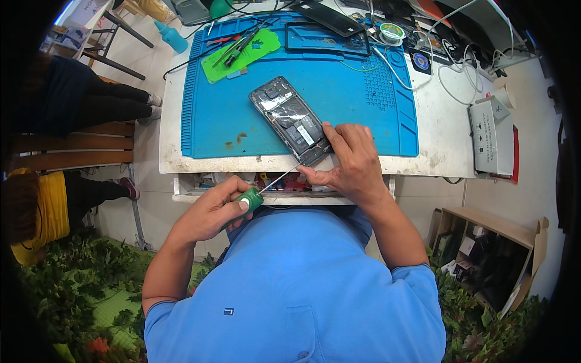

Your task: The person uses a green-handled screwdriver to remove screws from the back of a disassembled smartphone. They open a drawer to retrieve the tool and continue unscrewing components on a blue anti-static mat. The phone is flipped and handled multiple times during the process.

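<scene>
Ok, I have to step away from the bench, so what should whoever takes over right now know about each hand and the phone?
Left hand: closed around the green handle of a screwdriver, its shaft aimed at the lower end of the phone.
Right hand: pressing on the phone's near end, fingers at the screwdriver tip.
Opened smartphone: back cover off, insides exposed, lying diagonally on the blue repair mat and reaching the table's front edge.
Done: back is off.
Left: work at the bottom end looks unfinished; more tools lie on the green pad.
</scene>
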`<act>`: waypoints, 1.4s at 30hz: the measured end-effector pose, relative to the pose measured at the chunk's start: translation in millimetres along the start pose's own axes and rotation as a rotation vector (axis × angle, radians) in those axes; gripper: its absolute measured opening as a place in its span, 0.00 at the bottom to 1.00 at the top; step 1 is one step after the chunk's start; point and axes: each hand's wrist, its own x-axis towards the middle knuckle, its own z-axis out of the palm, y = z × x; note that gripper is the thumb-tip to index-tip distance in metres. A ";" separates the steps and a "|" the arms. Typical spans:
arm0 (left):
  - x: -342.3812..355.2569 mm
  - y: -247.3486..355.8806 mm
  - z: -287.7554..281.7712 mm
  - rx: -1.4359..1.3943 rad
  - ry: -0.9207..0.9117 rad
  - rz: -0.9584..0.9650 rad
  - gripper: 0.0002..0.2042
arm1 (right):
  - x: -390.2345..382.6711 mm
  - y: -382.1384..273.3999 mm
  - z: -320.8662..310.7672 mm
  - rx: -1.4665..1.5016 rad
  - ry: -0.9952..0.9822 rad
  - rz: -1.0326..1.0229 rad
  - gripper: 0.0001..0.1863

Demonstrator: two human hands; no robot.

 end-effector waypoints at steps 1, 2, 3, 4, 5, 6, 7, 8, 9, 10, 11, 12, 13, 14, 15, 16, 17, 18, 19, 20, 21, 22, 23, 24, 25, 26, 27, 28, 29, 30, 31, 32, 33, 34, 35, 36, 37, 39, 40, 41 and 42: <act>-0.4 -0.7 0.1 -0.014 0.006 0.000 0.16 | 0.2 0.1 0.1 0.002 -0.001 0.001 0.48; -1.0 -1.8 -0.1 -0.028 0.012 0.000 0.16 | 0.6 0.2 0.2 0.004 -0.001 0.000 0.48; -1.2 -2.9 -0.6 -0.042 0.018 0.001 0.16 | 0.8 0.1 -0.1 0.004 -0.002 0.002 0.48; -1.0 -3.8 -1.3 -0.047 0.038 0.004 0.16 | 1.0 -0.1 -0.5 0.004 -0.003 0.003 0.48; -1.0 -4.9 -2.0 -0.052 0.058 0.006 0.16 | 1.1 -0.5 -0.7 0.005 -0.004 0.005 0.48; -1.1 -5.4 -2.3 -0.058 0.077 0.008 0.16 | 1.2 -0.5 -0.8 0.003 -0.003 0.005 0.48; -1.2 -5.0 -2.4 -0.051 0.076 0.013 0.16 | 1.3 -0.5 -0.8 0.001 -0.003 0.006 0.49; -1.0 -4.7 -2.6 -0.044 0.074 0.018 0.16 | 1.3 -0.5 -0.8 -0.002 -0.001 0.005 0.49; -1.0 -4.3 -2.8 -0.036 0.072 0.023 0.16 | 0.9 -0.2 -0.7 -0.002 -0.004 0.005 0.49; -1.6 -3.8 -2.7 -0.025 0.054 0.021 0.16 | 0.0 0.4 -0.5 -0.002 -0.007 0.005 0.49; -2.3 -2.9 -2.6 -0.014 0.037 0.018 0.15 | -0.5 0.7 -0.4 -0.002 -0.010 0.006 0.49; -2.6 -2.4 -2.5 -0.003 0.018 0.015 0.15 | -0.3 0.5 -0.6 -0.002 -0.009 0.004 0.49; -2.3 -2.4 -2.5 -0.007 0.016 0.013 0.15 | 0.2 0.3 -1.0 -0.002 -0.008 0.003 0.49; -1.9 -3.1 -1.8 -0.013 0.013 0.011 0.15 | 0.3 0.2 -1.4 -0.002 -0.008 0.001 0.48; -1.5 -3.5 -1.3 -0.018 0.011 0.009 0.15 | 0.3 0.2 -1.2 -0.002 -0.007 0.000 0.48; -1.6 -2.4 -1.0 -0.021 0.026 -0.002 0.16 | 0.5 0.1 -0.8 -0.001 -0.006 -0.001 0.49; -1.7 -0.6 -1.2 -0.024 0.041 -0.014 0.17 | 0.3 0.0 -0.4 -0.001 -0.004 -0.002 0.49; -1.8 1.1 -1.4 -0.026 0.055 -0.025 0.18 | 0.0 0.1 -0.5 -0.003 -0.008 0.001 0.49; -1.8 2.5 -1.3 -0.013 0.047 -0.023 0.18 | -0.2 0.2 -0.9 -0.003 -0.013 0.003 0.49; -2.0 4.0 -1.3 0.000 0.039 -0.020 0.18 | -0.3 0.1 -1.1 -0.004 -0.016 0.006 0.48; -2.0 4.5 -1.4 0.013 0.032 -0.018 0.18 | -0.2 -0.1 -1.3 -0.003 -0.018 0.005 0.49; -1.9 3.9 -1.8 0.016 0.021 -0.011 0.18 | -0.1 -0.2 -1.5 -0.003 -0.019 0.005 0.49; -1.7 3.2 -2.2 0.019 0.009 -0.003 0.18 | -0.2 -0.3 -1.9 -0.003 -0.020 0.004 0.49; -1.5 2.4 -2.8 0.022 -0.003 0.004 0.18 | -0.3 -0.2 -1.8 -0.004 -0.019 0.001 0.49; -1.2 1.6 -4.0 0.015 -0.012 0.007 0.17 | -0.5 0.1 -1.4 -0.005 -0.019 -0.001 0.49; -1.0 1.0 -5.7 0.007 -0.022 0.009 0.16 | -0.6 0.4 -1.1 -0.005 -0.019 -0.003 0.49; -0.9 1.0 -7.1 -0.001 -0.032 0.011 0.15 | -0.8 0.5 -1.3 -0.005 -0.021 -0.008 0.49; -1.0 1.3 -8.0 0.007 -0.039 0.010 0.15 | -1.1 0.6 -1.7 -0.005 -0.023 -0.013 0.49; -0.6 1.6 -9.1 0.015 -0.047 0.010 0.15 | -1.3 1.0 -1.8 -0.007 -0.025 -0.018 0.49; -0.4 1.8 -10.0 0.023 -0.055 0.010 0.16 | -1.9 1.5 -1.4 -0.011 -0.027 -0.016 0.49; -0.2 1.7 -10.7 0.031 -0.055 0.007 0.16 | -3.0 2.1 -0.7 -0.015 -0.030 -0.013 0.49; 0.1 1.2 -11.1 0.036 -0.056 0.006 0.16 | -3.3 2.5 -1.1 -0.020 -0.033 -0.013 0.49; 0.2 0.6 -11.3 0.042 -0.056 0.006 0.16 | -3.2 2.3 -2.3 -0.015 -0.046 -0.008 0.49; -0.2 -0.5 -11.3 0.031 -0.059 0.016 0.16 | -3.1 1.7 -3.8 -0.009 -0.058 -0.004 0.49; -0.5 -0.5 -11.2 0.022 -0.063 0.027 0.16 | -2.3 1.5 -5.8 -0.005 -0.068 0.001 0.49; -1.0 -0.1 -11.0 0.013 -0.068 0.038 0.16 | -2.1 1.5 -7.1 0.000 -0.073 0.007 0.48; -2.0 0.9 -10.6 0.026 -0.061 0.032 0.17 | -2.4 1.4 -8.0 0.005 -0.077 0.014 0.48; -4.1 3.8 -10.0 0.048 -0.042 0.023 0.18 | 5.8 -5.1 -15.2 0.017 -0.078 0.008 0.47; -5.8 8.1 -10.0 0.135 -0.037 0.045 0.19 | 9.9 -11.3 -23.2 0.024 -0.075 -0.002 0.46; -8.1 13.8 -9.6 0.219 -0.032 0.071 0.20 | 13.9 -18.1 -31.2 0.046 -0.098 -0.039 0.42; -10.6 20.3 -9.0 0.305 -0.023 0.092 0.22 | 17.7 -24.5 -39.0 0.075 -0.120 -0.074 0.39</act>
